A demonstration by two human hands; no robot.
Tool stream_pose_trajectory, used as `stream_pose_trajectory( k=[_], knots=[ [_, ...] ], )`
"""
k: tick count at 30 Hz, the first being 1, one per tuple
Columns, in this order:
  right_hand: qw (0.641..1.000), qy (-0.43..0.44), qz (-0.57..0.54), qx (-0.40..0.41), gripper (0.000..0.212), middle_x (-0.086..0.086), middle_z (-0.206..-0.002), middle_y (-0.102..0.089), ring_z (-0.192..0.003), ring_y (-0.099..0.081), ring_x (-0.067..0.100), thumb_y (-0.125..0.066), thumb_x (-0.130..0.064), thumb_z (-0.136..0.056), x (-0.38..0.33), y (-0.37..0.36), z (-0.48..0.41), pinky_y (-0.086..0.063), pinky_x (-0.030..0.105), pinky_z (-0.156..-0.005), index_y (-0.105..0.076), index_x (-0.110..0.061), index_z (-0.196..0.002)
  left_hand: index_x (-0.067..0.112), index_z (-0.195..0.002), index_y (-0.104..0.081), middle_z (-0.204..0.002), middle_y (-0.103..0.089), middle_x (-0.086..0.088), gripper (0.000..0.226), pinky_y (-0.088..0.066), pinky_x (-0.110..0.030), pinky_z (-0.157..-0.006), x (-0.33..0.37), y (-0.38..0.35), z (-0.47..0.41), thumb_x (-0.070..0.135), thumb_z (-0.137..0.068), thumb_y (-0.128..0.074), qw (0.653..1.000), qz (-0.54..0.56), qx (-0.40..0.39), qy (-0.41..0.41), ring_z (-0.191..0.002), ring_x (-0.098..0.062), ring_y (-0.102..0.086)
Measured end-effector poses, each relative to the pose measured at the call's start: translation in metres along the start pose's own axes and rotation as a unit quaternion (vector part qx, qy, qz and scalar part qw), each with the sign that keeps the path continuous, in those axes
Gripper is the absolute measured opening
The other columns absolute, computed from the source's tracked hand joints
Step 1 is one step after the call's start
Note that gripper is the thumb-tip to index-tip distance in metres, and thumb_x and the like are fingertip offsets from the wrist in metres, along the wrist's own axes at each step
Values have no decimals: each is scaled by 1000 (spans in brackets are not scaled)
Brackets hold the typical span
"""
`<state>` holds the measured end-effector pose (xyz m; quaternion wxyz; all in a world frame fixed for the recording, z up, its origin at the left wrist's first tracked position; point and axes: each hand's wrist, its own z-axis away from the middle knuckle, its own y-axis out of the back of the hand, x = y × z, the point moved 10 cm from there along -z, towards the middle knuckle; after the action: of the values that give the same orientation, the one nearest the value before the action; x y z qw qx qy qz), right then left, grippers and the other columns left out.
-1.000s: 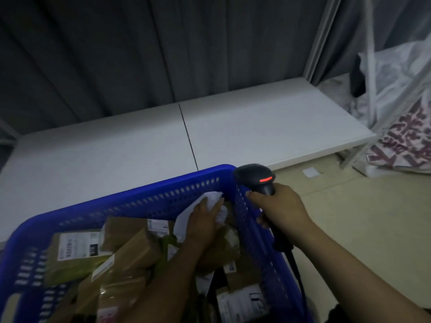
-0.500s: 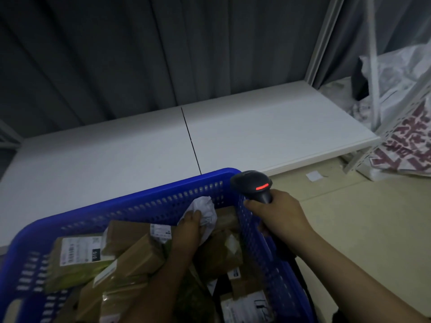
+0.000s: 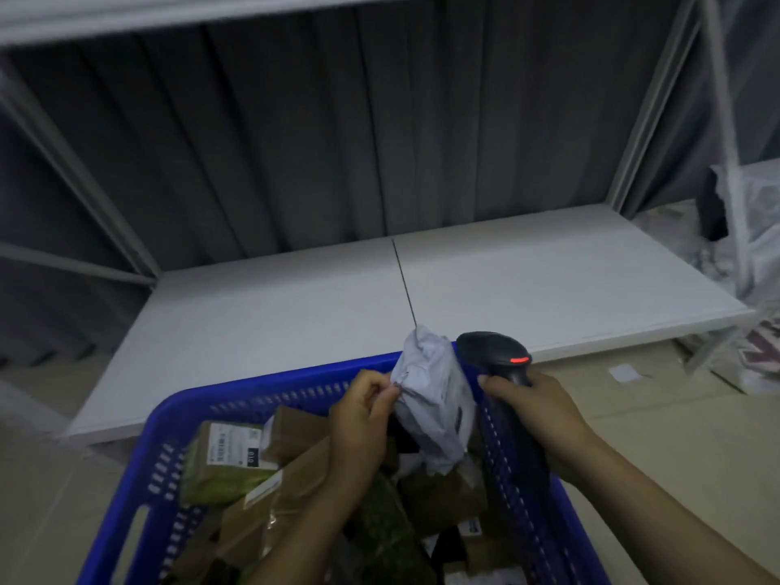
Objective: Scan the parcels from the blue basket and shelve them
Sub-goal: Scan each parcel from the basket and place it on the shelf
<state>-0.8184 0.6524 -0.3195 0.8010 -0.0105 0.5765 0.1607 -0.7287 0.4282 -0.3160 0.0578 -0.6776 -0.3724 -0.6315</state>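
Leftmost, the blue basket [image 3: 270, 388] sat in front of the low white shelf [image 3: 261, 314], with brown parcels [image 3: 223, 462] piled inside. Next, the left hand [image 3: 363, 420] pinched the crumpled edge of a grey mailer bag [image 3: 434, 399] between thumb and curled fingers, holding it upright over the basket's far right corner. Just beside it, the black scanner [image 3: 494, 356] showed a red light, its handle wrapped by the right hand [image 3: 536, 411]. Farther right, white sacks [image 3: 759, 230] lay beside the shelf frame.

1 blue basket [image 3: 270, 385], 1 black scanner [image 3: 494, 356], 1 grey parcel [image 3: 434, 399], 2 hands: left hand [image 3: 358, 420], right hand [image 3: 544, 411]. Heaped in the basket, at least 4 brown parcels [image 3: 291, 432] and 2 greenish parcels [image 3: 219, 479]. 1 shelf [image 3: 274, 314] of 2 white boards. 1 paper scrap [image 3: 624, 372].
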Motion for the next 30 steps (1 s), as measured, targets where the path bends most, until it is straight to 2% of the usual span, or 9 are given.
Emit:
stream_pose_trajectory(
  k=[3, 5, 7, 10, 13, 17, 19, 23, 30],
  knots=[
    [988, -30, -133, -71, 21, 18, -94, -75, -90, -70, 35, -69, -13, -85, -5, -22, 11, -55, 41, -78, -70, -2, -102, 17, -77, -55, -71, -66, 3, 18, -50, -19, -61, 27, 31, 6, 11, -93, -59, 992, 112, 34, 40, -71, -13, -65],
    [971, -51, -197, -129, 20, 19, -93, -74, -80, -71, 29, -65, -16, -85, -10, -41, 22, -56, 35, -69, -68, -1, -99, 18, -84, -53, -72, -68, -2, 12, -51, -21, -62, 39, 42, 11, 16, -95, -56, 985, 154, 42, 61, -74, -20, -67],
    [952, -75, -243, -170, 18, 17, -89, -71, -73, -69, 24, -65, -22, -81, -12, -58, 32, -55, 33, -67, -65, -6, -89, 24, -104, -50, -83, -71, 2, 13, -50, -16, -60, 48, 46, 17, 28, -94, -57, 988, 132, 27, 75, -76, -8, -67],
    [930, -97, -291, -202, 18, 17, -90, -69, -76, -68, 28, -60, -25, -87, -13, -77, 39, -55, 38, -72, -62, -9, -80, 32, -148, -19, -136, -55, 6, 88, -52, -30, -92, 50, 27, 26, 50, -78, -70, 986, 115, -75, 91, -114, -7, -56],
    [931, -96, -292, -197, 16, 16, -89, -69, -73, -69, 27, -63, -26, -86, -13, -86, 40, -55, 35, -65, -63, -10, -81, 39, -150, -4, -142, -36, 16, 117, -40, -42, -109, 41, 12, 39, 44, -63, -83, 985, 57, -134, 90, -131, -12, -39],
    [949, -67, -247, -185, 14, 15, -89, -72, -78, -71, 28, -64, -22, -91, -15, -90, 38, -57, 37, -66, -64, -8, -92, 25, -140, -35, -128, -51, 8, 78, -51, -27, -87, 17, 41, 36, 21, -76, -79, 990, 35, -46, 126, -120, -16, -52],
    [967, -42, -184, -170, 17, 12, -85, -72, -74, -70, 26, -65, -23, -91, -17, -86, 35, -57, 36, -65, -65, -7, -93, 21, -135, -45, -123, -56, 6, 66, -54, -31, -85, -6, 65, 32, 19, -78, -77, 986, 20, -5, 168, -113, -18, -56],
    [981, 3, -63, -186, 24, 14, -72, -66, -59, -63, 26, -65, -26, -91, -26, -84, 39, -52, 35, -58, -64, -3, -96, 19, -136, -46, -128, -59, -4, 67, -52, -48, -93, -41, 105, 36, 20, -77, -78, 974, 16, 49, 222, -110, -24, -59],
    [969, 43, 47, -241, 28, 14, -66, -64, -47, -56, 21, -62, -25, -92, -39, -95, 53, -47, 28, -45, -64, 3, -92, 17, -140, -42, -133, -55, -8, 66, -56, -42, -80, -77, 138, 43, 17, -82, -73, 958, 38, 104, 265, -113, -30, -58]
  ],
)
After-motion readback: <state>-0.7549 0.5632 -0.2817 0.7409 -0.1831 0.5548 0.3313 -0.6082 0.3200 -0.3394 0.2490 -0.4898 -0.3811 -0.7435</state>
